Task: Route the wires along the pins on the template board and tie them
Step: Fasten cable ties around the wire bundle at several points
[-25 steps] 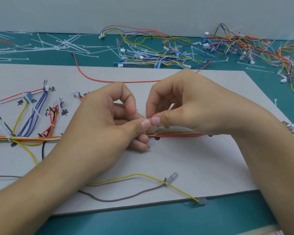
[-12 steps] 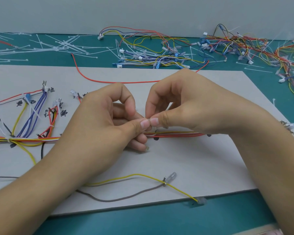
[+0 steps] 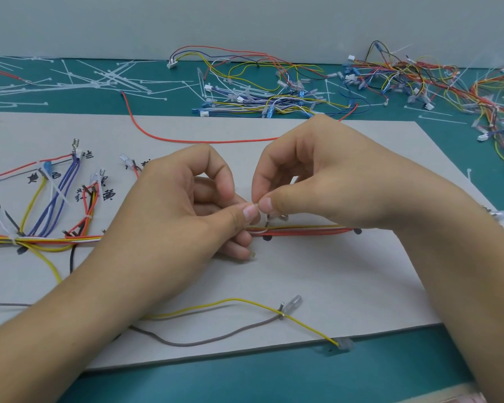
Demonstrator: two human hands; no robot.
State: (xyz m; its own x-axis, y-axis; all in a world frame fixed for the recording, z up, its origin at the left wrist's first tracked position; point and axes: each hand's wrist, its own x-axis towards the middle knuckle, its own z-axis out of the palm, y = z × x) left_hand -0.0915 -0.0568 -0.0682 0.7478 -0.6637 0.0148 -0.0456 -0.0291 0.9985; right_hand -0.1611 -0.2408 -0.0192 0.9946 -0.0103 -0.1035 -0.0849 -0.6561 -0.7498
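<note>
Two hands: the left hand (image 3: 169,216) and right hand (image 3: 326,181) meet thumb tip to thumb tip, each pinching the top of a thin white cable tie (image 3: 266,220) between thumb and forefinger; the other fingers are curled under.
Surface: a teal table (image 3: 245,382) carries a pale grey template board (image 3: 332,280) under both hands and forearms.
Room: a plain pale wall (image 3: 245,21) rises behind the table's far edge.
Wire bundle (image 3: 303,229): red, yellow and white wires lie on the board just below the fingertips. The long axis runs left to right, from under the left hand to under the right wrist.
Tie position: it drops from the pinch to the bundle; whether it loops fully round cannot be told.
Left of the left hand: the tied trunk (image 3: 15,239) fans into blue, yellow, red and black branches towards handwritten labels (image 3: 108,194).
Black marks (image 3: 267,237): on the board beside the bundle, below the pinch.
Near side of the hands: a yellow wire (image 3: 239,300) and a grey wire (image 3: 204,341), crossing.
Beyond the hands: one long red wire (image 3: 204,140), loose white ties (image 3: 108,80) and heaps of harnesses (image 3: 259,97).
</note>
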